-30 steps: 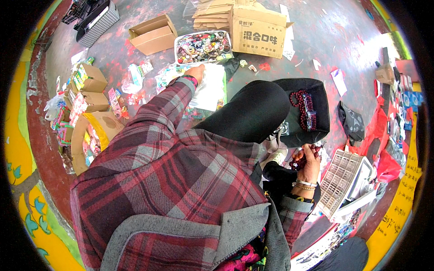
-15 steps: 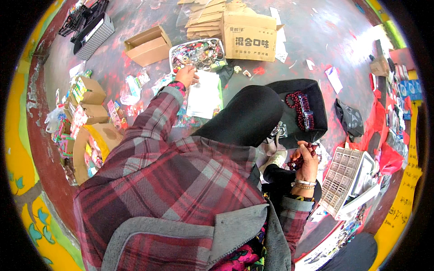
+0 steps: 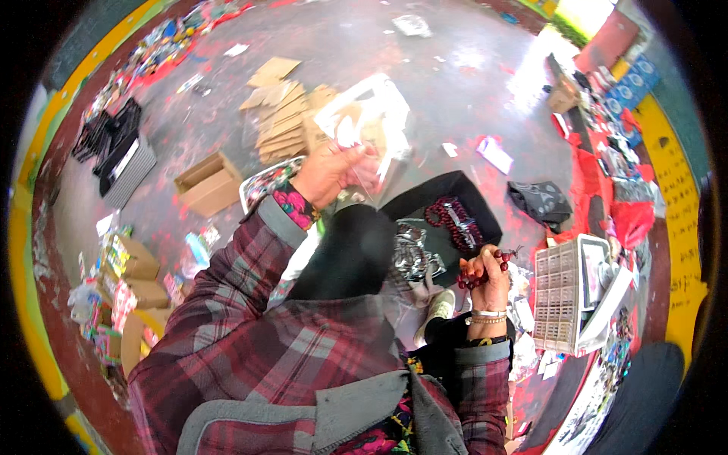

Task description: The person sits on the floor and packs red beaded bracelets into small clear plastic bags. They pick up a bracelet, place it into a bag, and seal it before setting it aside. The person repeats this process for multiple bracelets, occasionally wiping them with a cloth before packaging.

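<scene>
Raised over my knee, my left hand point(image 3: 337, 171) pinches a clear plastic bag point(image 3: 383, 125), which shines with white glare. My right hand point(image 3: 489, 282) is closed around a string of dark red beads point(image 3: 472, 274), with a few beads and a thin cord end showing past the fingers. Between my hands, beyond my shoe, sits an open black bin point(image 3: 481, 203). Inside it lie more dark red bead strings point(image 3: 457, 220) and a pile of shiny clear packets point(image 3: 413, 250).
A white basket point(image 3: 262, 178) of small trinkets is partly behind my left arm. Farther out are an open cardboard box point(image 3: 211, 186) and flattened cardboard point(image 3: 282, 121). On the right lie a beige plastic crate point(image 3: 565, 296) and a dark patterned bag point(image 3: 540, 203). Cartons point(image 3: 136, 262) stand at the left.
My left hand has risen from the white sheets by the trinket basket and moved right, now with the clear bag in it. The right hand still grips the beads. The whole view has shifted.
</scene>
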{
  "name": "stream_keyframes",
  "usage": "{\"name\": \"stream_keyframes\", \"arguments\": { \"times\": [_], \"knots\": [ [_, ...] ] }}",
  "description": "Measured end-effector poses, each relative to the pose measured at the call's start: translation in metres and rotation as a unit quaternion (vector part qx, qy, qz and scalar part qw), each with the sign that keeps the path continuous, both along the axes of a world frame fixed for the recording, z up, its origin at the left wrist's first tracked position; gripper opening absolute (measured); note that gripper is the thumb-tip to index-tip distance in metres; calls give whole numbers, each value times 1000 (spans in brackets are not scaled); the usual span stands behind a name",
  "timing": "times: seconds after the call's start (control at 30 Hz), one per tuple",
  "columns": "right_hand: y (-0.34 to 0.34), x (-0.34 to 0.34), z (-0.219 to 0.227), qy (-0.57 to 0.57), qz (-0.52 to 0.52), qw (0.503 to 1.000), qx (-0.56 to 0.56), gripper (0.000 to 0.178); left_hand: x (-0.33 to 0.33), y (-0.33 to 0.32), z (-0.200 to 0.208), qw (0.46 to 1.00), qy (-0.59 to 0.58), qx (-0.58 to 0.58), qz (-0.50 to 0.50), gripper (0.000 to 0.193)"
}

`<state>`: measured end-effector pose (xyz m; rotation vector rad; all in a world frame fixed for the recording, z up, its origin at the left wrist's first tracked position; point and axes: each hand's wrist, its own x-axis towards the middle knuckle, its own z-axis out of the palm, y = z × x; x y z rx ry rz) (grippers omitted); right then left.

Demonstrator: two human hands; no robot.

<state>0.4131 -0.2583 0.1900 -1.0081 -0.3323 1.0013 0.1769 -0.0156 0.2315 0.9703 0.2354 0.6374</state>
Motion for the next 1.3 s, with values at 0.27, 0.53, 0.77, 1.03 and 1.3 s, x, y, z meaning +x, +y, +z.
{"name": "stream_keyframes", "arguments": {
  "times": [0.27,0.53,0.77,1.03,1.3],
  "knots": [
    [-7,45,40,-26,-158,969,186,8,139,-52,-10,985,112,123,49,28],
    [-15,50,6,4,-169,983,71,10,180,-96,-68,654,159,707,218,24],
    [-19,58,-2,12,-195,980,30,16,186,-95,-64,577,138,761,263,27],
    [-7,39,-3,-46,-226,973,-21,8,182,-99,-69,565,127,773,260,25],
    [-30,68,10,-314,-87,927,-186,3,172,-97,-60,740,54,669,-34,74]
  ]
}}
